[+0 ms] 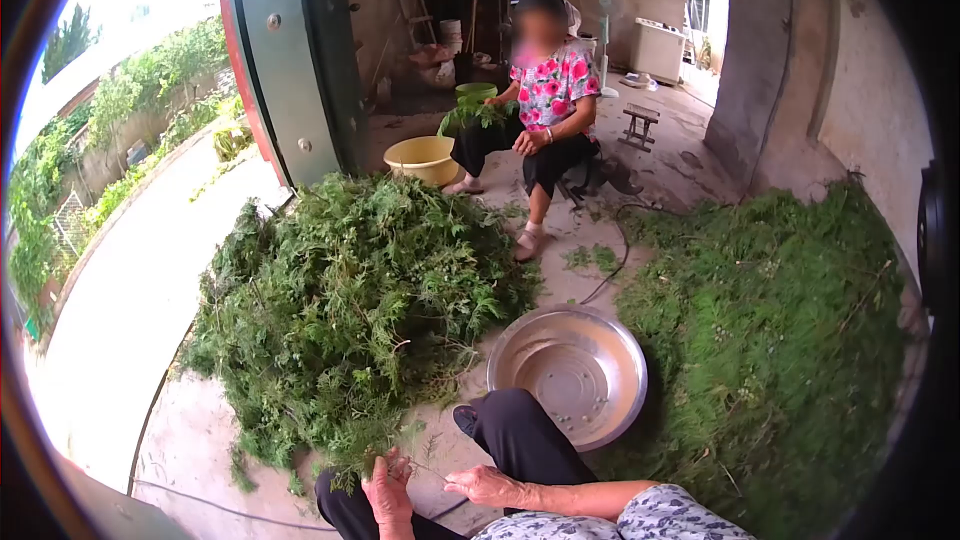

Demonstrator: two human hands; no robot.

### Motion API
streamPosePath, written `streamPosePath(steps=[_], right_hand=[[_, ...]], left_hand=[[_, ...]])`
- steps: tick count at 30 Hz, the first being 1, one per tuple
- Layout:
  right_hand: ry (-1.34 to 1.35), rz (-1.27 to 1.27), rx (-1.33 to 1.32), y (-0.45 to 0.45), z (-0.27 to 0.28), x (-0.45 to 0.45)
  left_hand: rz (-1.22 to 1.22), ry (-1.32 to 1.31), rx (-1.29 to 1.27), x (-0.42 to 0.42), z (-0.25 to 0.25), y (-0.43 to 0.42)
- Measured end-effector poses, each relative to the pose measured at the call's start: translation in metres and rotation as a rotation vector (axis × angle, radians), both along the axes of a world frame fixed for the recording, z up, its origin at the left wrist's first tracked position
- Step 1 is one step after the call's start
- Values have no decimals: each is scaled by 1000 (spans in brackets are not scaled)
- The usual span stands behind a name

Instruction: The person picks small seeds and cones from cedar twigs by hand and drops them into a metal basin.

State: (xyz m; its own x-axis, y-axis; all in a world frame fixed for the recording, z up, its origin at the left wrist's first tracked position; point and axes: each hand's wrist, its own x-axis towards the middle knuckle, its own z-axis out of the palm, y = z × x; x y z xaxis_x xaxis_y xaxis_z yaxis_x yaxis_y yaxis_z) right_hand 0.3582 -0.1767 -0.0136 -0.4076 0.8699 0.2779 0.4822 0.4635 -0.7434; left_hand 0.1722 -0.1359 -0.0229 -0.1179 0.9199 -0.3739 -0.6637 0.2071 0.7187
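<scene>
My left hand point(388, 488) is closed around a leafy evergreen sprig point(348, 452) at the bottom of the view, above my knee. My right hand point(485, 486) is a little to the right, fingers pinched together; whatever they grip is too small to make out. A thin twig shows between the two hands. Ahead of my right hand stands a wide metal basin point(508, 355) with several small round pale-green bits on its bottom. A big heap of green evergreen branches point(350, 290) lies ahead of my left hand.
A second, flatter spread of greenery point(770, 340) covers the floor at right. Facing me, a seated person point(555, 90) in a floral top holds a green sprig beside a yellow basin point(422, 157). Behind are a small wooden stool point(638, 127) and a fan point(603, 5).
</scene>
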Motion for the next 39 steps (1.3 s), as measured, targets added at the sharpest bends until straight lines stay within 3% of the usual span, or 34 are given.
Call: streamPosePath(steps=[3, 6, 9, 11, 12, 13, 15, 19, 21, 23, 27, 29, 35, 39], right_hand=[[176, -1, -224, -8, -17, -5], [65, -73, -124, -13, -41, -13], [67, -85, -255, -14, -34, -14], [-43, -30, -70, -10, -38, -11], [77, -89, -372, -9, -28, -10], [77, -87, -376, -10, -31, -11], [228, -81, -173, -10, -39, -17], [375, -50, -69, -8, -42, -28], [485, -19, -561, -8, -29, -26], [523, -6, -651, -6, -13, -21], [460, 54, -631, 0, -14, -16], [479, 23, -645, -1, -25, -21], [410, 36, -796, 5, -19, -30], [568, 9, -905, 7, -26, -36]], left_hand=[[-12, 44, 5, 5, 4, 0], [-339, 103, -46, 14, -7, -11], [-561, 276, 59, 24, -16, -23], [-554, 260, 67, 29, -21, -26], [-515, 298, 113, 34, -7, -28], [-475, 337, 157, 38, 6, -29], [-435, 311, 122, 40, 18, -29], [-326, 341, 236, 33, 15, -29], [-332, 370, 177, 32, 29, -29], [-357, 345, 114, 28, 36, -29], [-486, 147, 59, 15, 27, -30], [-477, 218, 123, 14, 10, -29], [-423, 86, 125, 6, -19, -28], [-394, 42, 25, 3, -24, -24]])
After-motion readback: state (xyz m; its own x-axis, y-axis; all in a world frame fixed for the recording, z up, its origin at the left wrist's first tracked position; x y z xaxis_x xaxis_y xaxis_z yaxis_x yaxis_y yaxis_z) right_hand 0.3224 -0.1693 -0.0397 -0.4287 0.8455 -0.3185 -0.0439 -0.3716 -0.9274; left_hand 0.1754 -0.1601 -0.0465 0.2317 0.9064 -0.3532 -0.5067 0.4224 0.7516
